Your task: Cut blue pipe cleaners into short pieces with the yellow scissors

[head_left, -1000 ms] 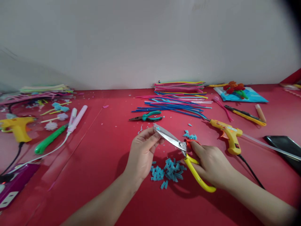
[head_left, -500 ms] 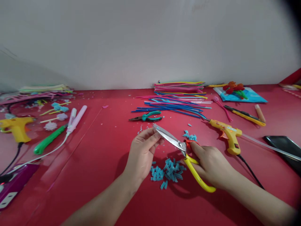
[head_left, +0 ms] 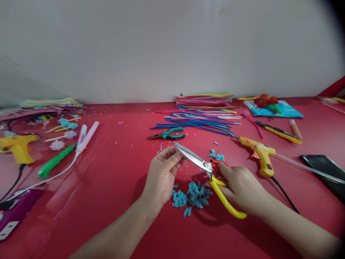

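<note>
Right hand [head_left: 242, 189] gripping scissors [head_left: 207, 165], fingers wrapped round the handles, blades angled up-left. Left hand [head_left: 161, 171] has thumb and fingers bent together right at the blade tips; can't tell if a bit is pinched there. Scissors held above the red table [head_left: 107, 187], between the two hands. Blue bits [head_left: 198, 194] in a loose pile below the blades, on the near side; a smaller cluster [head_left: 220, 157] just beyond the right hand. Pliers [head_left: 165, 135] lie past the left hand, stems [head_left: 203, 102] heaped behind them, mostly pink and blue. Right side: yellow glue gun [head_left: 266, 162], its clear stick running across a phone [head_left: 320, 163]; red flowers [head_left: 268, 100] on a blue packet [head_left: 289, 111]. Left side: second glue gun [head_left: 21, 145], green-handled tool [head_left: 55, 163], purple power strip [head_left: 23, 210].
</note>
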The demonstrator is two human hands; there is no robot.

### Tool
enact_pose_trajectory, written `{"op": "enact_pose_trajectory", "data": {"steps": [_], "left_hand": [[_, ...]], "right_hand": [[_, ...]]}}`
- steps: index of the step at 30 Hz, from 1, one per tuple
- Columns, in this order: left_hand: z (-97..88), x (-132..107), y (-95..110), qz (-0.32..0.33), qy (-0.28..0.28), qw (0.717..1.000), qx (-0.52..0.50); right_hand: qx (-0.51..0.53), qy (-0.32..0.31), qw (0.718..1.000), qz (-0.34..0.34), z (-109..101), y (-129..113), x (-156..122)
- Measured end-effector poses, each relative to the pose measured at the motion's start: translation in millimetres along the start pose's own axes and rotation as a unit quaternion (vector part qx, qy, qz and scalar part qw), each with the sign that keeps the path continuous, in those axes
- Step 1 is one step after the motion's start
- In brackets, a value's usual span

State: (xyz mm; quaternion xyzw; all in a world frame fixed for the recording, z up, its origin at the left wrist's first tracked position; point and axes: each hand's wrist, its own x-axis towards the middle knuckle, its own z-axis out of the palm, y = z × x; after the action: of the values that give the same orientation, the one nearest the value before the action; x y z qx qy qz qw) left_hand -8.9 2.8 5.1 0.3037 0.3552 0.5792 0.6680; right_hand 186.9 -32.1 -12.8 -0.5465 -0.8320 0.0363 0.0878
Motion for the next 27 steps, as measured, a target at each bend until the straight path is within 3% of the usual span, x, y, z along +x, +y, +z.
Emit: {"op": "enact_pose_trajectory", "data": {"steps": [5,8,10,13,15,17,23,27], "left_hand": [[0.5,0.1,0.9,-0.001,-0.009,1.000,-0.002],[1.9,-2.2,-1.0,-0.046,-0.035,0.998,0.006],[3.5,-4.8,-4.4,-0.100,-0.070,0.992,0.024],[6.3,-9.0,-10.8,-0.167,-0.126,0.976,0.066],[8.2,-11.4,-14.2,-0.194,-0.154,0.965,0.089],[9.7,-13.3,-16.1,-0.215,-0.171,0.956,0.105],[13.7,-15.5,-16.5,-0.229,-0.167,0.950,0.133],[15.7,-16.7,-18.6,-0.174,-0.126,0.954,0.210]], "right_hand": [[0.044,-0.010,0.999,0.028,0.5,2.2,0.9],[0.183,-0.012,0.979,0.085,-2.6,-3.5,5.4],[0.318,-0.003,0.939,0.128,-5.6,-9.5,9.2],[0.527,-0.013,0.830,0.185,-8.9,-16.8,13.1],[0.610,-0.017,0.768,0.194,-9.3,-18.8,13.5],[0.644,-0.024,0.741,0.190,-8.9,-19.1,12.7],[0.635,-0.032,0.753,0.169,-10.2,-20.1,10.3],[0.585,-0.026,0.787,0.193,-13.8,-23.0,10.4]]}}
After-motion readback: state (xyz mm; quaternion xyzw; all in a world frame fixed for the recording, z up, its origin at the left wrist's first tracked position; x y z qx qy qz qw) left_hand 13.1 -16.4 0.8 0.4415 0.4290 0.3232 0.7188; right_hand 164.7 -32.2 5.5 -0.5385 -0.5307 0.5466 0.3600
